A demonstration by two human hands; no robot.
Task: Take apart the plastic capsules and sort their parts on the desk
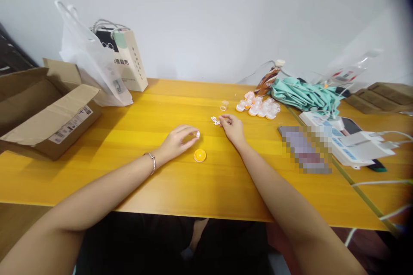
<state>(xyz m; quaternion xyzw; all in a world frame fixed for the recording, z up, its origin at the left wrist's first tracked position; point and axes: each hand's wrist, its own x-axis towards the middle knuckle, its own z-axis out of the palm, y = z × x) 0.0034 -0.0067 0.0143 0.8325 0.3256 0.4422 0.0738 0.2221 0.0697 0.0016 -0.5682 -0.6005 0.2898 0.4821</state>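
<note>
My left hand (179, 142) is closed in a pinch around a small white piece (198, 134) at its fingertips. Just below it on the table lies a round orange capsule half (200, 155) with a pale rim. My right hand (232, 129) has its thumb and fingers together at the edge of a small white patterned piece (215, 120), which has dark markings. Behind that hand stands a small clear cup (223, 105). Several capsules (258, 108) with clear tops and orange bottoms are grouped to its right.
An open cardboard box (74, 114), a white plastic bag (93, 60) and a paper bag (135, 60) stand at left. At right are a brown-labelled bottle (269, 77), a folded teal umbrella (305, 94), a blurred phone (303, 148) and a white power strip (342, 137) with cables.
</note>
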